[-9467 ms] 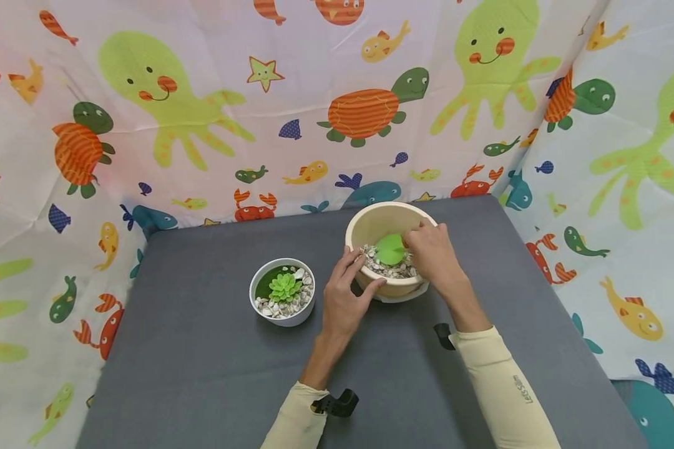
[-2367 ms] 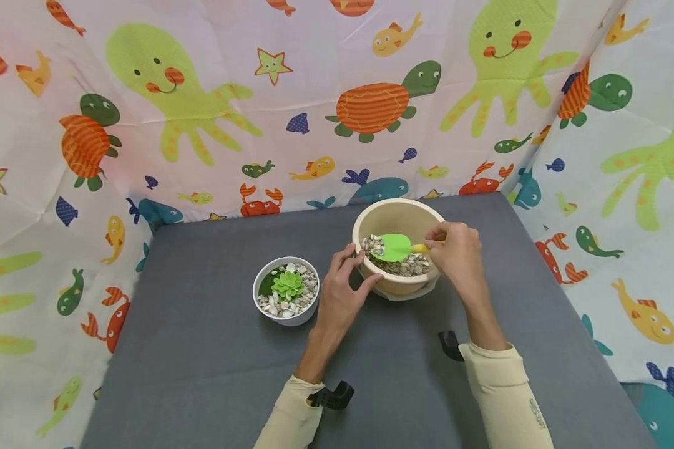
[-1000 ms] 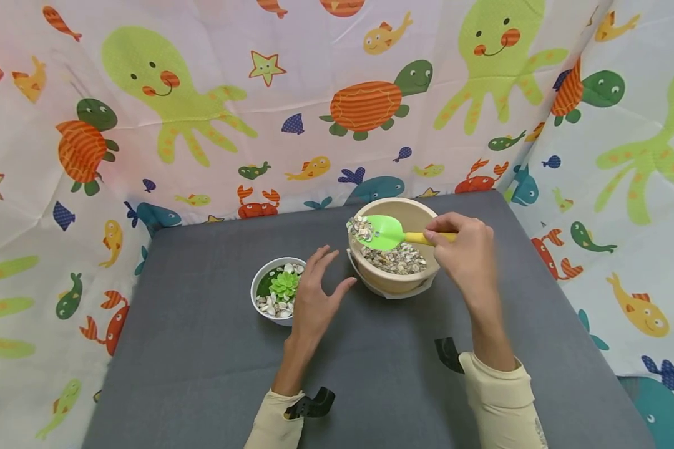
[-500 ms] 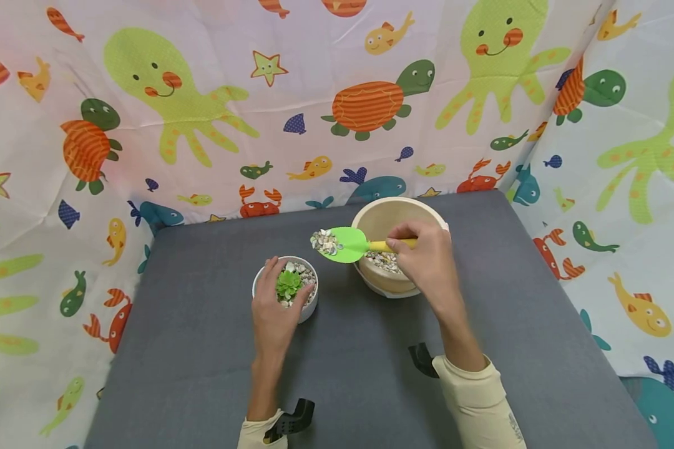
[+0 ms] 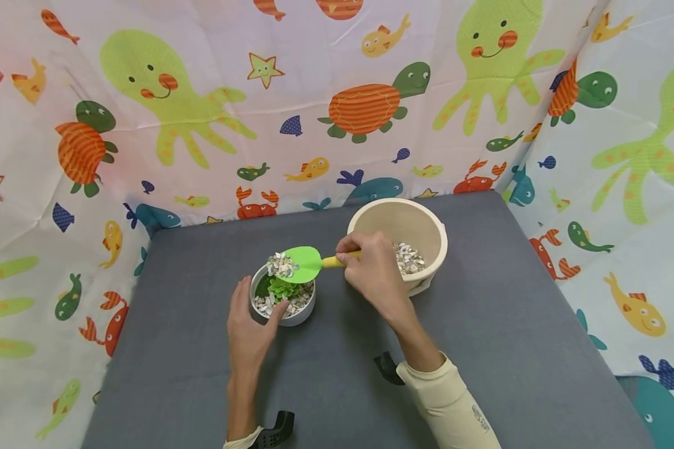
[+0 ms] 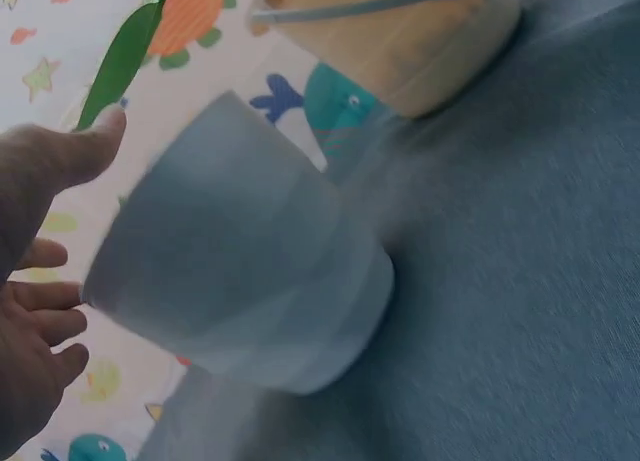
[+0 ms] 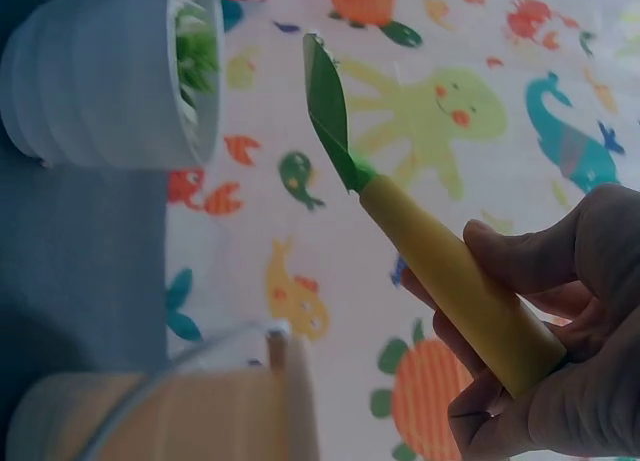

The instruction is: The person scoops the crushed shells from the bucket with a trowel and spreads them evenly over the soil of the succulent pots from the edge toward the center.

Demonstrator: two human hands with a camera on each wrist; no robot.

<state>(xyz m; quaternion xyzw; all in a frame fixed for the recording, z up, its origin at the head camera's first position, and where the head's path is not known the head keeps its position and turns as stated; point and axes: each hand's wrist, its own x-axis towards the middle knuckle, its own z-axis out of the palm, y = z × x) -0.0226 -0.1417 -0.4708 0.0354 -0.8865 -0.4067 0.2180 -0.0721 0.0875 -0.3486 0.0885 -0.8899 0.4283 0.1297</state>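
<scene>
My right hand (image 5: 377, 274) pinches the yellow handle of a small garden trowel (image 5: 307, 264). Its green blade bears a heap of pebbles (image 5: 281, 265) and hangs over the far side of a white flowerpot (image 5: 299, 320). Inside that pot are a green artificial succulent (image 5: 283, 289) and pale stones, partly covered by the blade. My left hand (image 5: 251, 330) lies at the pot's left and front rim, fingers spread, thumb apart from them. In the left wrist view the fingertips reach the rim of the white pot (image 6: 240, 251). The right wrist view shows the trowel handle (image 7: 455, 276) between thumb and fingers.
A larger cream flowerpot (image 5: 438, 249) with pebbles (image 5: 409, 258) at its bottom stands to the right, behind my right hand. Both pots are on a grey cloth-covered table (image 5: 174, 349). A sea-animal curtain (image 5: 213, 75) borders the back and sides.
The trowel came up out of the cream pot loaded with pebbles and moved left over the white pot. My left hand left the cream pot's rim and went to the white pot.
</scene>
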